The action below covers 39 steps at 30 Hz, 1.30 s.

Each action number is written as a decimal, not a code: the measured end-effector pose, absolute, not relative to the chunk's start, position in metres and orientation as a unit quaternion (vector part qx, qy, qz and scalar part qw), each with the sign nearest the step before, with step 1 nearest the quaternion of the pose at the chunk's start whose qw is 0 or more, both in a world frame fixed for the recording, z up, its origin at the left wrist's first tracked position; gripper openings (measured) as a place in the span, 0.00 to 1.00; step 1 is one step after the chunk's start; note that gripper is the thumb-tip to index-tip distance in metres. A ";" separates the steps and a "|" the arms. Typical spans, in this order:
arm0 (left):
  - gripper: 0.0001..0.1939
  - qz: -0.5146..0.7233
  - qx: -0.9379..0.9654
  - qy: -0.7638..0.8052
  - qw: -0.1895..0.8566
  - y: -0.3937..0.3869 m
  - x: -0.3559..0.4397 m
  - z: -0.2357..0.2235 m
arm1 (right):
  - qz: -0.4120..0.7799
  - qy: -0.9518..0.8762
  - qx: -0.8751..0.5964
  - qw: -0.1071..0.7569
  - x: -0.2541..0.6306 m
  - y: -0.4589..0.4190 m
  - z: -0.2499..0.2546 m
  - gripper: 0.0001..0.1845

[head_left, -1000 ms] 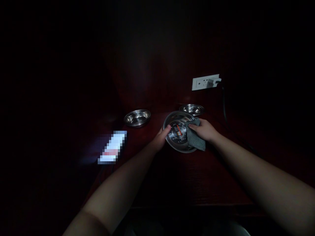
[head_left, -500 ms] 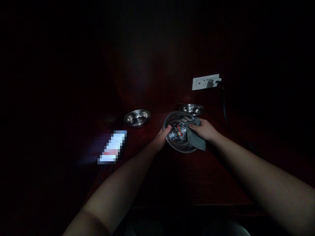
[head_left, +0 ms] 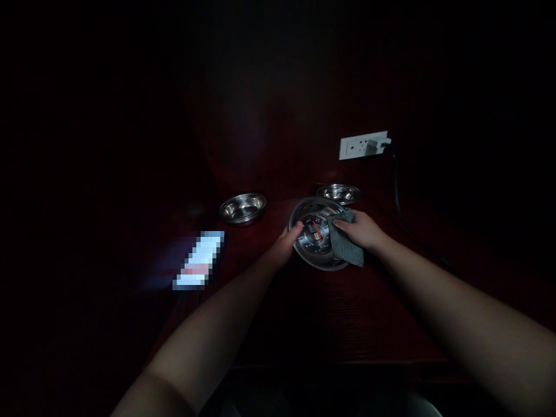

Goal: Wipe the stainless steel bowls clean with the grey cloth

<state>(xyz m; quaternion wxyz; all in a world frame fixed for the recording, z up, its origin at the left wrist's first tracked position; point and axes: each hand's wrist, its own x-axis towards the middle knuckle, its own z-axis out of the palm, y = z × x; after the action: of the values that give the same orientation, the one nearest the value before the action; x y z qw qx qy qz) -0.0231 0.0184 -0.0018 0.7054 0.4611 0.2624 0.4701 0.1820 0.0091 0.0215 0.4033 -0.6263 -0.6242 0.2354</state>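
A shiny metal bowl (head_left: 310, 255) is tilted toward me above the dark red table, with a small orange and black label on its inner bottom. My left hand (head_left: 286, 244) grips its left rim, thumb inside and fingers hidden behind. On the other side my right hand (head_left: 362, 229) is closed on a grey-green cloth (head_left: 347, 246), which hangs over the bowl's right rim. The right thumb presses the cloth from the inside; the other fingers are out of sight behind it.
Metal bowls stand at the back, one left (head_left: 243, 208) and one right (head_left: 339, 193). A lit phone (head_left: 198, 260), blurred out, is at the left edge of the table (head_left: 330, 324). A wall socket (head_left: 362, 145) holds a plug, its cable (head_left: 396, 191) running down at the right.
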 end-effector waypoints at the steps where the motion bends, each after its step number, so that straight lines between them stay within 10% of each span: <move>1: 0.29 0.470 0.463 0.261 0.705 0.018 -0.023 -0.002 | 0.236 -0.624 -0.627 0.402 0.182 0.009 0.022 0.15; 39: 0.40 0.507 0.559 0.219 0.618 -0.008 -0.019 0.019 | 0.273 -0.599 -0.600 0.454 0.178 0.007 0.027 0.15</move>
<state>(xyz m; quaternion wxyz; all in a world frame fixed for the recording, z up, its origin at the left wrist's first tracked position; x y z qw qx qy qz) -0.0194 -0.0084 0.0190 0.6184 0.5591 0.2190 0.5070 0.1783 0.0068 0.0266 0.4545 -0.5997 -0.5993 0.2731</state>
